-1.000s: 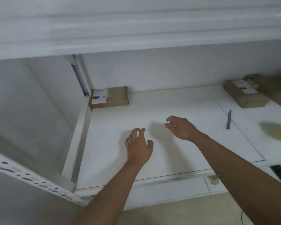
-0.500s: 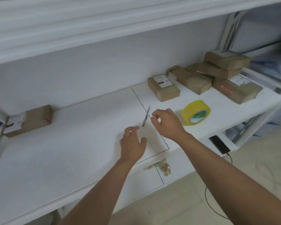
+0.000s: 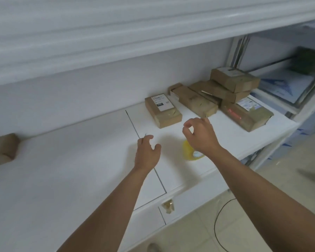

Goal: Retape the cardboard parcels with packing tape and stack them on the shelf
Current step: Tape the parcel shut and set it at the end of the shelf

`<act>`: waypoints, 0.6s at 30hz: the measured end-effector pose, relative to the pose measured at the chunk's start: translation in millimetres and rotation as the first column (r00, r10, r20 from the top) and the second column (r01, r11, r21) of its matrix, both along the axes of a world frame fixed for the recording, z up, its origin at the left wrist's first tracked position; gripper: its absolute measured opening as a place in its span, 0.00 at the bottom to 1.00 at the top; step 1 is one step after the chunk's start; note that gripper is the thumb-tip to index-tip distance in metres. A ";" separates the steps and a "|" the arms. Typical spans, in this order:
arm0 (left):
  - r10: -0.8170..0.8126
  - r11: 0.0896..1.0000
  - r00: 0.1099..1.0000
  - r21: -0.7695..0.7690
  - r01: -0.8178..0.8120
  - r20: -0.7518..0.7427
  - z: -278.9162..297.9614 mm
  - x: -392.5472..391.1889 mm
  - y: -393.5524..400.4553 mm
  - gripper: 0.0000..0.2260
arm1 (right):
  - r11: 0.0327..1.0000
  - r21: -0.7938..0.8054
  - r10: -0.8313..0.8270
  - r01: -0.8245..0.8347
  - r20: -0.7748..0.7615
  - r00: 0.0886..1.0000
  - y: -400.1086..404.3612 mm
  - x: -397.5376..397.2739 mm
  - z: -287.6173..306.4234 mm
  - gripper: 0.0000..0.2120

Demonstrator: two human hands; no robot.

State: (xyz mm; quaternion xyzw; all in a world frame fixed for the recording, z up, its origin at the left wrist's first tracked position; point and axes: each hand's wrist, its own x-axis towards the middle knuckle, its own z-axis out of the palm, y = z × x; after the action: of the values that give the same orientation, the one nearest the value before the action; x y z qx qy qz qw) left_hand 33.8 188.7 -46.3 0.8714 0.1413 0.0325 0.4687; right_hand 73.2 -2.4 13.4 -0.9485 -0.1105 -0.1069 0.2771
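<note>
Several brown cardboard parcels lie at the right end of the white shelf: a labelled parcel, a long one, a stack of two and a parcel with a blue-white label. One more parcel sits at the far left. My right hand hovers with loosely curled fingers above the yellow tape roll and holds nothing, half hiding the roll. Just left of it, my left hand hovers over the shelf seam, fingers relaxed. A thin dark tip shows by its fingertips.
An upper shelf overhangs close above. A metal upright and another rack with blue-white items stand to the right. A black cable runs over the tiled floor below the shelf edge.
My view has swung right, bringing the parcel pile closer. Both hands moved right: the right one rose over the tape roll, the left one now covers the blade that lay on the seam.
</note>
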 end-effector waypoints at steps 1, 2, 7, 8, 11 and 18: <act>-0.004 1.000 1.000 -0.014 0.003 -0.014 -0.5 9.4 -1.1 0.18 | 1.000 -0.006 -0.009 0.009 -0.019 1.000 -2.3 10.4 2.0 0.12; -0.011 1.000 1.000 -0.020 0.011 -0.029 -0.5 18.6 -1.6 0.19 | 1.000 -0.014 -0.016 0.016 -0.041 0.999 -4.5 22.5 3.1 0.12; -0.058 0.998 0.995 -0.026 0.056 -0.086 3.2 54.1 -2.3 0.19 | 0.999 0.026 -0.025 0.032 -0.249 0.968 -7.4 76.2 6.3 0.13; -0.055 0.998 0.993 -0.021 0.053 -0.100 1.8 59.3 -2.4 0.20 | 1.000 0.019 -0.013 0.019 -0.287 0.958 -5.9 85.3 4.5 0.11; -0.051 0.998 0.987 -0.039 0.045 -0.155 -5.0 70.0 -3.4 0.22 | 0.996 -0.057 0.035 -0.063 -0.401 0.915 2.6 105.5 1.6 0.10; 0.047 0.955 0.969 -0.272 -0.115 -0.243 -6.4 108.1 -26.8 0.33 | 0.981 0.190 0.145 -0.034 -0.609 0.780 4.6 151.6 -18.0 0.35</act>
State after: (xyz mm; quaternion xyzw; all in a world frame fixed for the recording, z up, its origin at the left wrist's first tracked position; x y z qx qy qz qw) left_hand 141.9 161.9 -52.6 0.7863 0.2345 -0.0720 0.5671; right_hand 224.8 2.2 -4.6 -0.8977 -0.0492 0.2147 0.3817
